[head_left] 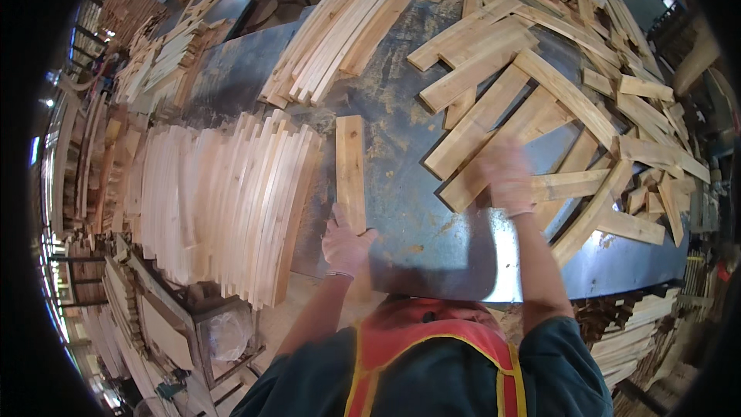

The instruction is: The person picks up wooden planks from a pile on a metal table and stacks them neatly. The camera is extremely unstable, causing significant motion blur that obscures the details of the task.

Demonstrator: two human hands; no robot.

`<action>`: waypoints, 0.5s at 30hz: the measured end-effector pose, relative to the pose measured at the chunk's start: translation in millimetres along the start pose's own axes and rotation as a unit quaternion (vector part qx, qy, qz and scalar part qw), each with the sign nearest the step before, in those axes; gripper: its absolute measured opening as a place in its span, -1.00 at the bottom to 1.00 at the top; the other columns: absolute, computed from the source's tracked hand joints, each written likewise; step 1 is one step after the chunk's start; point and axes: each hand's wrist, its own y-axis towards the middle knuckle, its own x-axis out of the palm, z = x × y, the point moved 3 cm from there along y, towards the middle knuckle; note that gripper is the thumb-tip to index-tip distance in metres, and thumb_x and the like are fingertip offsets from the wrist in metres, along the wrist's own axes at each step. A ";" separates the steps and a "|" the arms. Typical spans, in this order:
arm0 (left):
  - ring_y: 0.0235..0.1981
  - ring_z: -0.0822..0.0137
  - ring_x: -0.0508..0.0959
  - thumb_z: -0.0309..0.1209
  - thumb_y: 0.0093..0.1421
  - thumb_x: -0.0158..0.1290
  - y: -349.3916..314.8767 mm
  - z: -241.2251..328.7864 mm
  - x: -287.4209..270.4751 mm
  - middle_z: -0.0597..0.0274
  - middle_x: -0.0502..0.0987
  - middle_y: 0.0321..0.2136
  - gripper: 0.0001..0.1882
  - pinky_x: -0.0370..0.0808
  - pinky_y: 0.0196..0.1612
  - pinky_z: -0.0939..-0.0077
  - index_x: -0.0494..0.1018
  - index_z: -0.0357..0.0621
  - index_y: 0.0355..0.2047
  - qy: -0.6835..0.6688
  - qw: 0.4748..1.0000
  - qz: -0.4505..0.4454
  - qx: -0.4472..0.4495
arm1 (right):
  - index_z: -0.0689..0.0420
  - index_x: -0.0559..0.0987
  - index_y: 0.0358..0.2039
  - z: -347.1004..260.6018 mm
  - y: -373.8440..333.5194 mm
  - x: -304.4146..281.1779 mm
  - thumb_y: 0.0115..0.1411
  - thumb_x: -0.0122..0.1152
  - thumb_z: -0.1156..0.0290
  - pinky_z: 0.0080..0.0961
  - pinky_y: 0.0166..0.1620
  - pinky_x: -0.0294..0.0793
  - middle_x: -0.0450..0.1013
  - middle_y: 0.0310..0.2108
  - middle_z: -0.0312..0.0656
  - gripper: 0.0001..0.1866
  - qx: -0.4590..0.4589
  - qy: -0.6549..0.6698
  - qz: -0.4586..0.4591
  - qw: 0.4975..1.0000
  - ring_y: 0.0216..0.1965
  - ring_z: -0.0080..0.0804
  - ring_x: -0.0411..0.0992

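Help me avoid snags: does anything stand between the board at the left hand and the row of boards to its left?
Only the left hand, on the near part of the board, juts into the gap. Nothing else visible: a strip of tabletop separates it from the row of boards.

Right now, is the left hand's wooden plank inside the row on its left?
Out: metal tabletop shows between the wooden plank at the left hand and that plank row.
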 end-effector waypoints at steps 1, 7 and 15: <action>0.29 -0.21 0.49 0.04 0.14 0.32 1.3 4.1 -0.3 -0.16 0.41 0.32 0.19 0.47 0.30 0.02 -0.08 -0.07 0.60 -0.014 1.000 0.013 0.006 | 0.10 0.62 0.16 45.5 0.4 -27.1 0.23 0.35 0.00 -0.05 0.32 0.36 0.52 0.19 0.00 -0.41 0.020 -0.121 0.105 0.987 0.24 0.01 0.43; -0.01 -0.07 0.68 -0.24 0.08 0.31 0.6 -43.9 -4.5 -0.08 0.64 -0.16 -0.23 0.59 0.10 0.13 0.39 -0.42 0.25 -0.412 0.910 0.032 0.011 | 0.33 0.40 0.34 226.6 -93.0 -101.1 0.15 0.43 0.01 0.02 0.41 0.27 0.37 0.33 0.23 -0.12 0.283 -0.255 0.143 0.913 0.30 0.17 0.35; 0.06 -0.11 0.63 -0.25 0.19 0.19 -18.1 -79.1 12.3 0.02 0.60 -0.03 -0.45 0.54 0.11 -0.03 0.49 -0.10 0.19 -0.355 0.930 -0.089 0.001 | 0.15 0.25 0.48 169.6 -144.2 -66.8 0.17 0.24 0.55 -0.23 0.20 0.54 0.44 0.22 -0.05 -0.17 0.302 0.481 0.199 0.798 0.08 -0.14 0.52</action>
